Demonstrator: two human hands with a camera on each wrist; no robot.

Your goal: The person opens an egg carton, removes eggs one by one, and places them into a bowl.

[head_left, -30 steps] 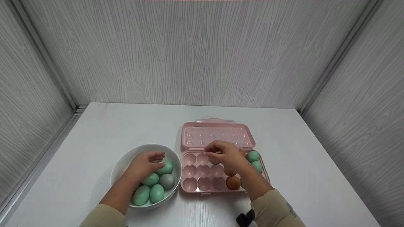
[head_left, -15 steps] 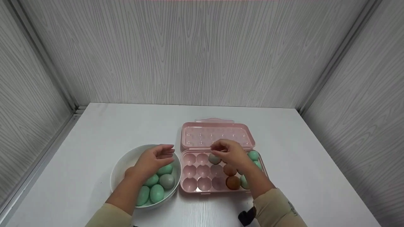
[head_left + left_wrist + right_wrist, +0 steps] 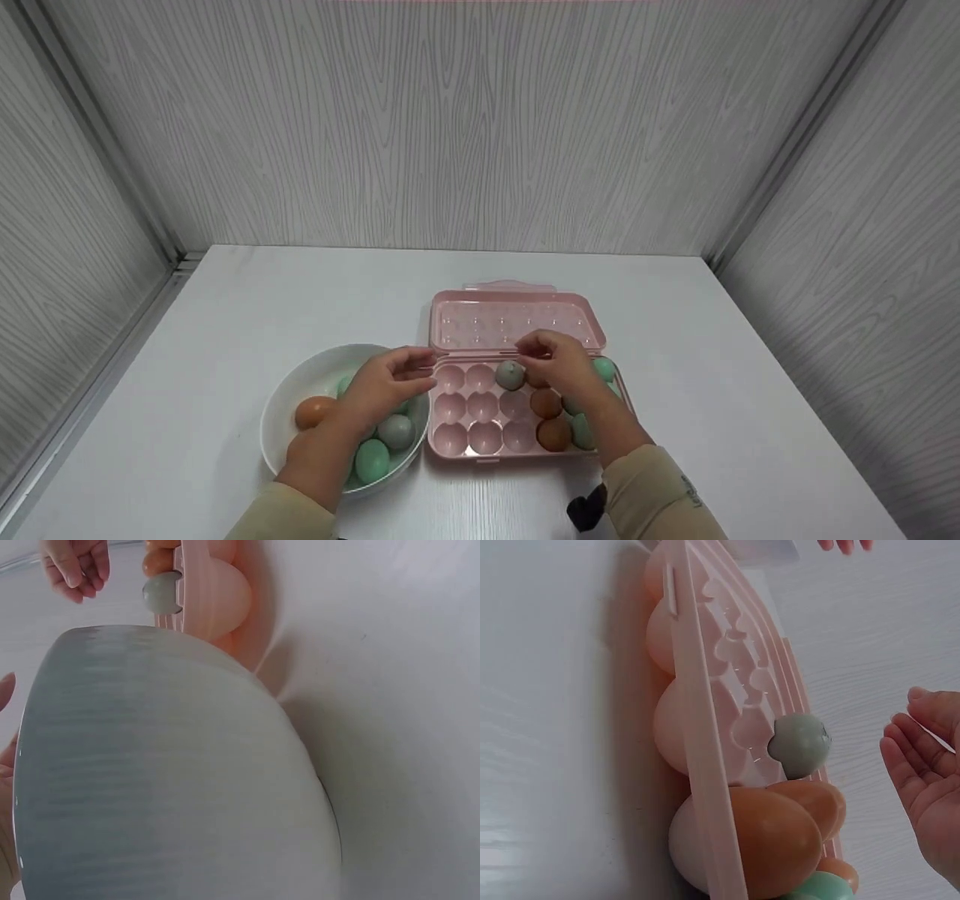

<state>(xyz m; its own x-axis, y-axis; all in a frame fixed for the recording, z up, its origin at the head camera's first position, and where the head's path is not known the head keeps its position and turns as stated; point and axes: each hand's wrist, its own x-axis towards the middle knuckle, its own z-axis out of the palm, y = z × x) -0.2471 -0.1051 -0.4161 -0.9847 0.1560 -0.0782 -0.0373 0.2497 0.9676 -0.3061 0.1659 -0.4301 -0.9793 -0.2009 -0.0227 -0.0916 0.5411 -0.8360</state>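
Note:
A pink egg tray [image 3: 517, 457] has its lid [image 3: 517, 330] swung back. Brown and green eggs fill its right side, and a grey-green egg [image 3: 510, 375] sits alone in a back-row hollow. Just right of that egg, my right hand [image 3: 559, 366] hovers with fingers loosely bent; in the right wrist view no object shows between them. My left hand [image 3: 382, 390] hangs over the right rim of the white bowl [image 3: 274, 409], fingers stretched toward the tray, with nothing visible in them. Below it lie a brown egg [image 3: 313, 412], a grey egg [image 3: 396, 431] and green eggs [image 3: 372, 461], partly hidden by the arm.
The bowl stands close against the tray's left side on a white table [image 3: 247, 300]. A black object [image 3: 587, 510] shows under the right sleeve. Wood-grain panels [image 3: 450, 127] close off the back and both sides.
My left hand has moved right across the bowl toward the tray, uncovering the brown egg. My right hand has drawn back slightly right, leaving the grey-green egg exposed in its hollow.

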